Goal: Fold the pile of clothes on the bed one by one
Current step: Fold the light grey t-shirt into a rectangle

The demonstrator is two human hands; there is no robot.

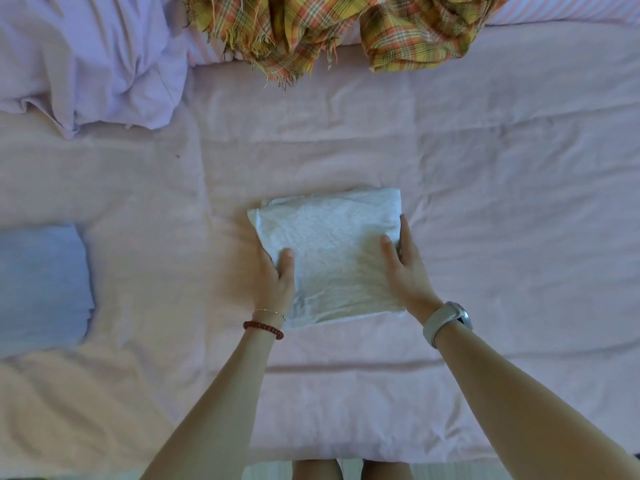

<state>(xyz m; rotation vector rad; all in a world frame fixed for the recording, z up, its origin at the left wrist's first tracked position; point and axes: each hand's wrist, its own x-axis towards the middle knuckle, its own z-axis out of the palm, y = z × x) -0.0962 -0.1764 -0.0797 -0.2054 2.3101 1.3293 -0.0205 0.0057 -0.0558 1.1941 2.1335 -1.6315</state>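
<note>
A light grey garment (329, 251), folded into a compact rectangle, lies in the middle of the pink bed cover (502, 202). My left hand (277, 278) grips its left edge, thumb on top and fingers tucked under the fabric. My right hand (405, 265) holds the right edge the same way, thumb on top and fingers along the side. A crumpled lilac garment (93, 60) lies at the far left. A yellow and orange plaid cloth with fringe (311, 32) lies bunched at the far side.
A folded blue garment (41, 289) lies flat at the left edge of the view. The near edge of the bed (346, 459) runs along the bottom, with my legs just below it. A striped pillow (561, 8) shows at the far right.
</note>
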